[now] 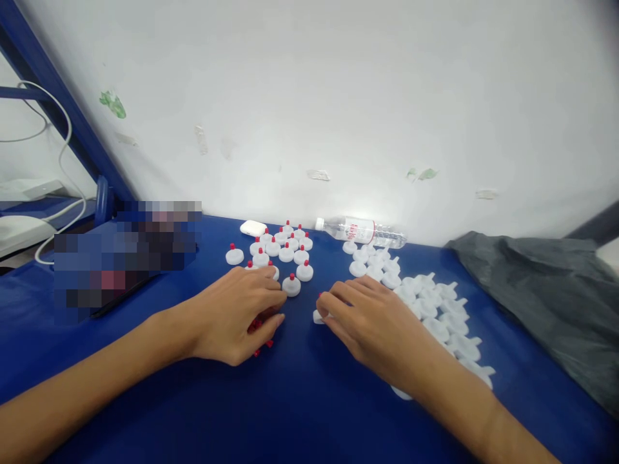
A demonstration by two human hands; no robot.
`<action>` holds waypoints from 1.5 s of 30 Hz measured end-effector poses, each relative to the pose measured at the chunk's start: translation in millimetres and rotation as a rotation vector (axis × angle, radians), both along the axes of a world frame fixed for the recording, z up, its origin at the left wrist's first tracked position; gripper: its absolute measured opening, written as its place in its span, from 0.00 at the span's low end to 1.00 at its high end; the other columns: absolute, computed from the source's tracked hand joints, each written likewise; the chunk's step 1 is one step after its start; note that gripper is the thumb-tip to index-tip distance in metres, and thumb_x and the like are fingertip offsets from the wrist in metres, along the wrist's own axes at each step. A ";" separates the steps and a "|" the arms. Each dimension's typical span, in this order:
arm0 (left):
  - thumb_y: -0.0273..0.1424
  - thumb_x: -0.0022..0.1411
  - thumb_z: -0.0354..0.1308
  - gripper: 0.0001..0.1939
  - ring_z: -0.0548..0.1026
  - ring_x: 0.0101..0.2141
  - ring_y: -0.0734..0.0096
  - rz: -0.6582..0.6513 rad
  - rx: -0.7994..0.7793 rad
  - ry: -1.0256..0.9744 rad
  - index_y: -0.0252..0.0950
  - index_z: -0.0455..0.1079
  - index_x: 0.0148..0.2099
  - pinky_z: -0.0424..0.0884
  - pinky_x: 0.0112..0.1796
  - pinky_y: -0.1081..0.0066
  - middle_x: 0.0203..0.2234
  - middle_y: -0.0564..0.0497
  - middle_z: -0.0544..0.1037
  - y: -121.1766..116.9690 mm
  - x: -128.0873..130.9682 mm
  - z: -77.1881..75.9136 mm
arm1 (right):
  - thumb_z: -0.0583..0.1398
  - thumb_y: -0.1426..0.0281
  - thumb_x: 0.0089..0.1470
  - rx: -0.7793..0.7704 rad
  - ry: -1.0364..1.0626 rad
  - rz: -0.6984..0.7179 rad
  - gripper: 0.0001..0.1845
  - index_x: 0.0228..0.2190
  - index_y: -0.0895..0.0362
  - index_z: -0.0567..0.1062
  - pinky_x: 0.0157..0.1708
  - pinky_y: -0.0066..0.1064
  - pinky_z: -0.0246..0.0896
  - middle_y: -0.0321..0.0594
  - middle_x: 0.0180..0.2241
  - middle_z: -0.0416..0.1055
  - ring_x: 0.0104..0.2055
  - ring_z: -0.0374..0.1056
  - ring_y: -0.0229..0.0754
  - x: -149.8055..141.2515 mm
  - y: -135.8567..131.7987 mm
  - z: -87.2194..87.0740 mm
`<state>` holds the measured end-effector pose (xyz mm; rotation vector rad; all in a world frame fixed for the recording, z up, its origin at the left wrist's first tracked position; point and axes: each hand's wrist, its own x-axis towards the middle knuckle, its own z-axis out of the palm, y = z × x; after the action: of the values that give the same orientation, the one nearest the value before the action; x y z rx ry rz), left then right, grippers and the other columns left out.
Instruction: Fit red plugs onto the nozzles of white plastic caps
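My right hand (360, 316) is closed in a pinch on a white round cap (318, 317), low over the blue tabletop; a bit of red shows at its top by the fingertips. My left hand (239, 312) hovers with bent fingers over a pile of small red tips (258, 330), partly hiding it. A gap shows between its thumb and index finger, and nothing is visible in it. Just beyond stand several white caps with red tips (291, 285), upright. Right of my right hand lie several white caps with side tabs (430, 304), some covered by my forearm.
A clear plastic bottle (360, 230) lies along the white wall. Near it is a small white case (253, 227). Dark plastic sheeting (527, 296) covers the right side. At the left are a pixelated dark object (130, 264), a white cable (65, 138) and a blue frame (72, 96).
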<state>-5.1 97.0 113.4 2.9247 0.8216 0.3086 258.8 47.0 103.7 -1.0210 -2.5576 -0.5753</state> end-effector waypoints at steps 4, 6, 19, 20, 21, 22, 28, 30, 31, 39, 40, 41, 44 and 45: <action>0.30 0.69 0.58 0.15 0.71 0.31 0.63 -0.035 -0.029 0.073 0.42 0.62 0.28 0.61 0.32 0.60 0.25 0.53 0.74 -3.4 2.9 3.8 | 0.63 0.84 0.60 0.055 -0.035 0.012 0.13 0.38 0.53 0.75 0.35 0.38 0.62 0.34 0.33 0.76 0.31 0.72 0.43 -3.0 -1.5 0.2; 0.28 0.68 0.58 0.14 0.71 0.30 0.63 -0.025 -0.027 0.100 0.41 0.63 0.29 0.60 0.31 0.61 0.26 0.52 0.75 -5.5 4.9 4.1 | 0.62 0.85 0.60 0.062 -0.051 0.024 0.13 0.38 0.54 0.76 0.35 0.36 0.64 0.36 0.36 0.78 0.32 0.73 0.43 -4.5 -2.6 -1.1; 0.23 0.71 0.53 0.11 0.77 0.33 0.60 -0.043 -0.028 0.133 0.40 0.68 0.34 0.62 0.31 0.60 0.32 0.50 0.78 -9.4 8.0 -3.0 | 0.63 0.68 0.73 -0.097 0.144 0.047 0.07 0.40 0.55 0.81 0.44 0.43 0.69 0.39 0.38 0.80 0.38 0.78 0.46 -0.7 -1.5 -2.0; 0.23 0.71 0.53 0.11 0.77 0.34 0.60 -0.041 -0.027 0.129 0.40 0.68 0.34 0.62 0.32 0.60 0.32 0.50 0.78 -10.0 8.2 -2.7 | 0.61 0.67 0.75 -0.076 0.179 0.015 0.10 0.40 0.56 0.81 0.44 0.43 0.68 0.39 0.36 0.80 0.37 0.77 0.47 1.7 0.0 -0.6; 0.23 0.71 0.53 0.12 0.77 0.34 0.60 -0.036 -0.026 0.124 0.40 0.68 0.34 0.62 0.32 0.60 0.32 0.50 0.78 -10.5 8.4 -2.6 | 0.59 0.66 0.76 -0.047 0.205 -0.031 0.12 0.40 0.56 0.81 0.44 0.43 0.67 0.40 0.36 0.79 0.38 0.77 0.47 4.5 1.6 0.7; 0.23 0.72 0.53 0.12 0.77 0.33 0.60 -0.031 -0.024 0.117 0.41 0.68 0.34 0.62 0.32 0.60 0.31 0.50 0.78 -10.7 8.6 -2.7 | 0.58 0.66 0.77 -0.015 0.221 -0.092 0.14 0.41 0.56 0.81 0.45 0.43 0.67 0.41 0.36 0.79 0.38 0.76 0.48 7.5 3.4 1.4; 0.26 0.75 0.53 0.13 0.76 0.33 0.61 -0.001 -0.027 0.077 0.41 0.67 0.34 0.62 0.33 0.62 0.32 0.51 0.77 -6.0 8.5 -8.4 | 0.49 0.61 0.80 -0.043 0.204 -0.447 0.23 0.56 0.57 0.80 0.54 0.56 0.68 0.54 0.54 0.81 0.57 0.75 0.62 25.6 13.8 -7.4; 0.27 0.77 0.51 0.14 0.76 0.34 0.61 0.004 -0.038 0.068 0.41 0.67 0.35 0.63 0.34 0.62 0.32 0.51 0.77 -4.4 7.4 -8.0 | 0.48 0.61 0.80 -0.086 0.134 -0.461 0.25 0.56 0.57 0.81 0.58 0.59 0.68 0.55 0.57 0.80 0.60 0.74 0.64 30.2 15.9 -11.4; 0.27 0.77 0.50 0.14 0.75 0.34 0.61 0.000 -0.048 0.066 0.41 0.67 0.35 0.63 0.34 0.62 0.33 0.51 0.77 -4.3 6.6 -6.8 | 0.49 0.61 0.80 -0.098 0.094 -0.453 0.25 0.56 0.57 0.82 0.59 0.61 0.68 0.56 0.58 0.80 0.61 0.74 0.65 32.1 16.6 -12.6; 0.25 0.67 0.57 0.10 0.73 0.34 0.61 -0.037 -0.114 0.066 0.42 0.63 0.34 0.64 0.33 0.62 0.31 0.52 0.75 -9.6 6.2 1.1 | 0.48 0.61 0.80 -0.127 0.072 -0.444 0.25 0.61 0.57 0.79 0.66 0.66 0.62 0.57 0.63 0.77 0.66 0.72 0.63 34.5 16.9 -17.4; 0.25 0.68 0.56 0.10 0.74 0.33 0.62 -0.040 -0.118 0.066 0.42 0.63 0.33 0.64 0.33 0.62 0.32 0.52 0.75 -9.7 6.8 0.5 | 0.48 0.61 0.79 -0.135 0.077 -0.461 0.25 0.61 0.57 0.78 0.67 0.68 0.61 0.57 0.63 0.77 0.67 0.71 0.63 33.6 16.6 -19.6; 0.25 0.69 0.55 0.11 0.74 0.33 0.62 -0.044 -0.121 0.067 0.42 0.63 0.34 0.64 0.33 0.62 0.32 0.52 0.76 -9.7 7.2 -0.2 | 0.48 0.62 0.79 -0.146 0.082 -0.476 0.25 0.62 0.57 0.78 0.67 0.69 0.61 0.56 0.63 0.77 0.67 0.71 0.63 32.7 16.3 -21.9; 0.25 0.73 0.53 0.11 0.75 0.34 0.63 -0.046 -0.113 0.059 0.41 0.66 0.36 0.66 0.34 0.63 0.34 0.52 0.77 -8.6 7.3 -1.2 | 0.50 0.61 0.79 -0.178 0.100 -0.494 0.24 0.63 0.58 0.77 0.68 0.71 0.62 0.54 0.62 0.79 0.67 0.72 0.63 30.7 16.1 -25.6; 0.26 0.75 0.52 0.10 0.76 0.34 0.63 -0.040 -0.104 0.049 0.41 0.67 0.37 0.66 0.35 0.64 0.34 0.52 0.77 -7.9 7.0 -1.3 | 0.51 0.61 0.79 -0.186 0.102 -0.487 0.24 0.62 0.59 0.77 0.68 0.71 0.62 0.54 0.62 0.79 0.66 0.73 0.63 30.4 16.1 -25.1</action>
<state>1.9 89.1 112.1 2.8583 0.7597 0.1860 289.2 63.1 78.6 -1.7124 -2.3057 -0.3902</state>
